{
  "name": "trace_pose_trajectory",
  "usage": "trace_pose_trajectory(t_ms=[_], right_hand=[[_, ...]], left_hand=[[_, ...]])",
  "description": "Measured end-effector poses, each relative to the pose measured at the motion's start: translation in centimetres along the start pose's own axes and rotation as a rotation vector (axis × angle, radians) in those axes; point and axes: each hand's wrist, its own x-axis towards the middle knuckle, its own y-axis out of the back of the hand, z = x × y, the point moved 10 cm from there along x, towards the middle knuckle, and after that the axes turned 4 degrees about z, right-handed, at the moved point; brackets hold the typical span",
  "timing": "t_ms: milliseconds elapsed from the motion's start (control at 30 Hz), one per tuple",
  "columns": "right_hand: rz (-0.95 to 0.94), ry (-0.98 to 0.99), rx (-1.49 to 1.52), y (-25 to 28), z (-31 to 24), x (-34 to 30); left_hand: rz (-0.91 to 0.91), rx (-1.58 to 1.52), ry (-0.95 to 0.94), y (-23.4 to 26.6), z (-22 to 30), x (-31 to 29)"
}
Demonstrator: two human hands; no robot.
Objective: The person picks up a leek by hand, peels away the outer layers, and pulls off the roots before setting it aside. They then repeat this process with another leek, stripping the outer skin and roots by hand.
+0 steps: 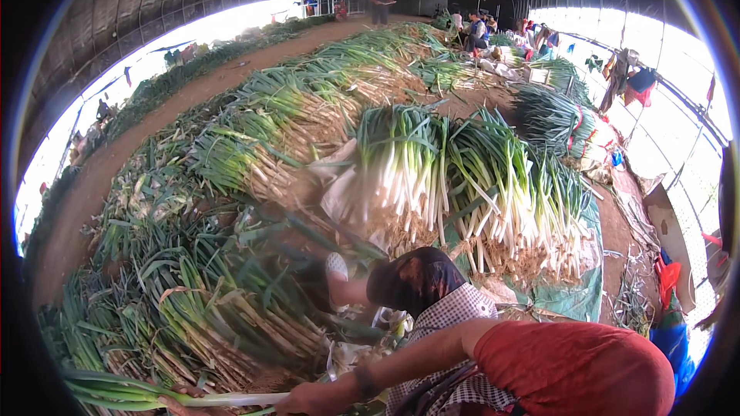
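At the lower left, a long green onion (239,399) lies sideways, its white stalk to the right and its green leaves to the left. My right hand (308,400), at the end of a bare forearm below a red sleeve, is closed round the white stalk. Closer to the leaves, my left hand (181,402) grips the same onion; the lower frame edge cuts part of it off. Just beyond my hands lies a heap of untrimmed green onions (193,316) with brownish stalks. Cleaned green onions (408,177) with white stalks and roots lie in bunches ahead, right of the heap.
My bent knee (420,277) and a light shoe (338,268) are between the heaps. A green sheet (590,262) lies under the cleaned onions. Tied bundles (593,139) stand farther right. A dirt path (146,139) runs along the left; other people (478,31) are at the back.
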Motion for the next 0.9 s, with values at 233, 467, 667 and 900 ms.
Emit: trace_pose_trajectory(t_ms=[233,467,667,900], right_hand=[[-0.407,-0.138,-0.432,-0.1,7.7,-4.6],[0.371,0.127,-0.042,3.5,1.8,3.8],[0.462,-0.046,0.123,3.7,3.8,3.0],[0.391,-0.033,-0.099,2.7,5.4,2.2]], left_hand=[[-0.028,-0.002,-0.059,1.4,1.2,1.9],[-0.11,0.019,-0.017,0.0,-2.3,0.0],[-0.16,0.02,-0.009,-0.3,-2.8,0.1],[-0.179,0.001,-0.049,0.0,-0.9,1.5]])
